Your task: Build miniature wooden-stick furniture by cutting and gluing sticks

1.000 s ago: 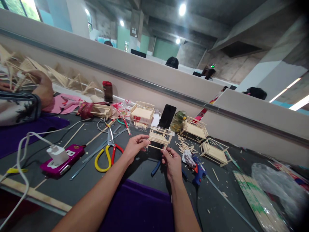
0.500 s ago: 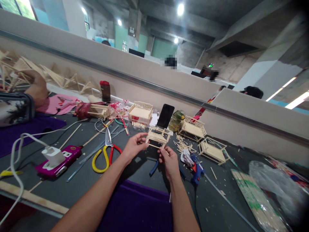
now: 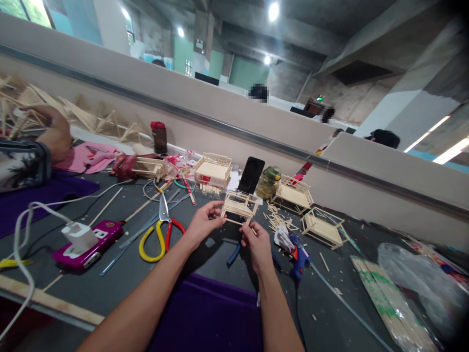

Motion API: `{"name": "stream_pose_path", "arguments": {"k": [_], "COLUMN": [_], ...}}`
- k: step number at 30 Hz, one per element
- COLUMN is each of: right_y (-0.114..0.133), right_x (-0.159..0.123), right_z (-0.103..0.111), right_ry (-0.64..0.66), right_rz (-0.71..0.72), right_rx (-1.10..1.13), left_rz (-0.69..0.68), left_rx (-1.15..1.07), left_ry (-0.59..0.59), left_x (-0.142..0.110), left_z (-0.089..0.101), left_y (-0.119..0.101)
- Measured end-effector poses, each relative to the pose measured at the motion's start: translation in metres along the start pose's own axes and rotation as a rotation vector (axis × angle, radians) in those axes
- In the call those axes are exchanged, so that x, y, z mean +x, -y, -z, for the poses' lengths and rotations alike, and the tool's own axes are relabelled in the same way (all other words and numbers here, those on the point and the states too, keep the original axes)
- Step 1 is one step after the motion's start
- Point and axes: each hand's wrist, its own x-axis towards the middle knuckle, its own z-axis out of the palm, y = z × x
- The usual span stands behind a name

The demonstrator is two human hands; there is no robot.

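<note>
A small model frame of thin wooden sticks (image 3: 240,206) is held above the dark table (image 3: 110,288). My left hand (image 3: 202,222) grips its left side with closed fingers. My right hand (image 3: 256,243) pinches its lower right edge from below. Blue-handled pliers (image 3: 233,254) lie on the table just under my hands. Yellow and red scissors (image 3: 160,232) lie to the left of my left hand. A blue glue gun (image 3: 298,253) rests to the right of my right hand.
Finished stick models (image 3: 213,169) (image 3: 294,194) (image 3: 323,228) and a leaning black phone (image 3: 251,175) stand behind. A magenta phone with a white charger (image 3: 85,240) lies at the left. Another person's hand (image 3: 54,134) works at the far left. A stick bundle (image 3: 388,303) and plastic bag (image 3: 421,281) lie right.
Both hands keep hold of the stick model; it has shifted slightly down and left in view with a small camera move. Nothing was let go or picked up.
</note>
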Motion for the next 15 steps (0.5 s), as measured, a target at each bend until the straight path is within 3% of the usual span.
{"name": "stream_pose_path", "arguments": {"k": [8,15], "right_y": [0.001,0.005], "right_x": [0.002,0.003], "right_z": [0.0,0.0], "right_ry": [-0.029,-0.047], "right_rz": [-0.045,-0.087], "right_rx": [0.09,0.199], "left_rz": [0.011,0.126], "left_rx": [-0.064,-0.184], "left_ry": [0.043,0.114], "left_x": [-0.002,-0.006], "left_z": [-0.003,0.001], "left_y": [-0.004,-0.013]}}
